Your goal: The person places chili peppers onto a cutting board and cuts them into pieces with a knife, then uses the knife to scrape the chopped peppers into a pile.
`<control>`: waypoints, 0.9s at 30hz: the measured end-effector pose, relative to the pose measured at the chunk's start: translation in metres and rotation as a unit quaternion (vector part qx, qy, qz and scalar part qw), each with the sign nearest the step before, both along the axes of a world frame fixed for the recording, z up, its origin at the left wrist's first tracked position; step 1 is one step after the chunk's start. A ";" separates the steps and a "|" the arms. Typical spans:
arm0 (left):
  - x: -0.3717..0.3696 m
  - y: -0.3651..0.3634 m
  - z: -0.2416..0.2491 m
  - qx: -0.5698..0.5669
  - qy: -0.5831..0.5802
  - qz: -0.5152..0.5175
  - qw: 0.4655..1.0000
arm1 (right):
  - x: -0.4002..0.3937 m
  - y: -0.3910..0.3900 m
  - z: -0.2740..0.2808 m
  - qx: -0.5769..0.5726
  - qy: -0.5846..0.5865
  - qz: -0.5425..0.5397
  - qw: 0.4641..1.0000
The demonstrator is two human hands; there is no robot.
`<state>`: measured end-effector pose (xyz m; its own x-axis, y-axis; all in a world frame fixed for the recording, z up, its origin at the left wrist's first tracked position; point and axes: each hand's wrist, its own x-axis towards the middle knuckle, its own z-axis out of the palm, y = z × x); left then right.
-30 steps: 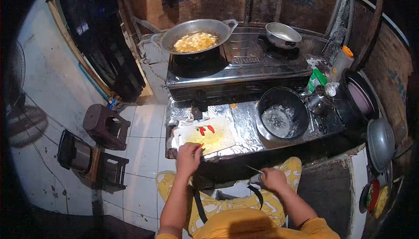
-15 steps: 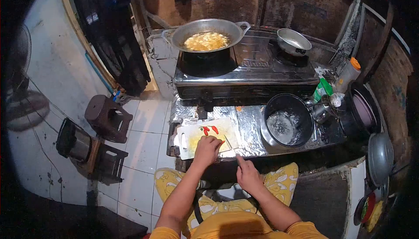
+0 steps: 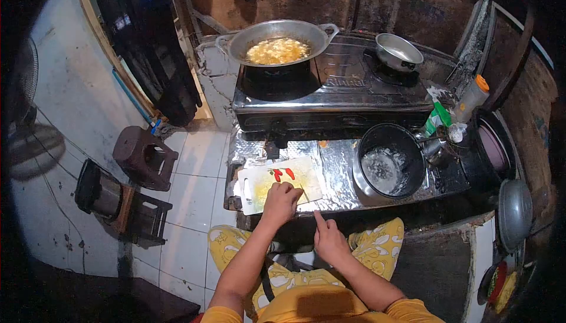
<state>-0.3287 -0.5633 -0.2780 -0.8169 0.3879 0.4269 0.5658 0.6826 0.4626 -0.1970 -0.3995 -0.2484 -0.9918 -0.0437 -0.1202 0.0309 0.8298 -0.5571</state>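
At the near edge of the cutting board (image 3: pixel 303 172), the right hand (image 3: pixel 331 243) grips a knife (image 3: pixel 305 195); on the board, the left hand (image 3: pixel 279 202) bunches its fingers (any pinched piece is hidden), best curled clear of the blade. Red chilies (image 3: pixel 290 174) lie beyond.
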 end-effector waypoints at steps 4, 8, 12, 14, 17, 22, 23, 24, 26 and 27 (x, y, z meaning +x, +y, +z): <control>-0.002 0.000 -0.004 0.011 -0.002 -0.005 1.000 | 0.000 -0.006 -0.001 0.013 -0.016 -0.015 1.000; -0.002 0.000 -0.003 0.010 -0.004 -0.008 1.000 | -0.008 -0.005 -0.017 -0.004 0.006 -0.009 1.000; -0.005 -0.003 -0.008 0.014 -0.001 -0.020 1.000 | -0.015 -0.007 -0.034 -0.010 0.031 -0.011 0.999; -0.002 -0.005 -0.006 0.024 -0.009 -0.016 1.000 | -0.019 -0.008 -0.034 -0.001 0.029 -0.013 0.999; -0.002 -0.005 -0.006 0.035 -0.010 -0.012 0.999 | -0.023 -0.009 -0.023 -0.010 0.024 -0.014 1.000; -0.005 -0.002 -0.010 0.043 0.000 -0.016 0.999 | -0.041 -0.005 0.040 0.005 -0.053 0.009 0.999; -0.006 -0.001 -0.010 0.045 -0.003 -0.016 0.999 | -0.043 -0.004 0.048 0.011 -0.097 0.020 0.995; -0.006 0.000 -0.009 0.046 -0.002 -0.017 0.999 | -0.042 -0.004 0.046 0.011 -0.096 0.019 0.995; -0.005 0.001 -0.007 0.048 -0.004 -0.008 0.999 | -0.037 -0.006 0.034 0.034 -0.058 0.013 0.998; -0.006 0.001 -0.006 0.048 -0.004 -0.007 0.999 | -0.033 -0.007 0.026 0.034 -0.057 0.014 0.998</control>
<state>-0.3347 -0.5625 -0.2842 -0.8147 0.3568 0.4570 0.5716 0.6264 0.5299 -0.2296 -0.4064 -0.2225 -0.9699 -0.0583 -0.2366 0.0682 0.8673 -0.4932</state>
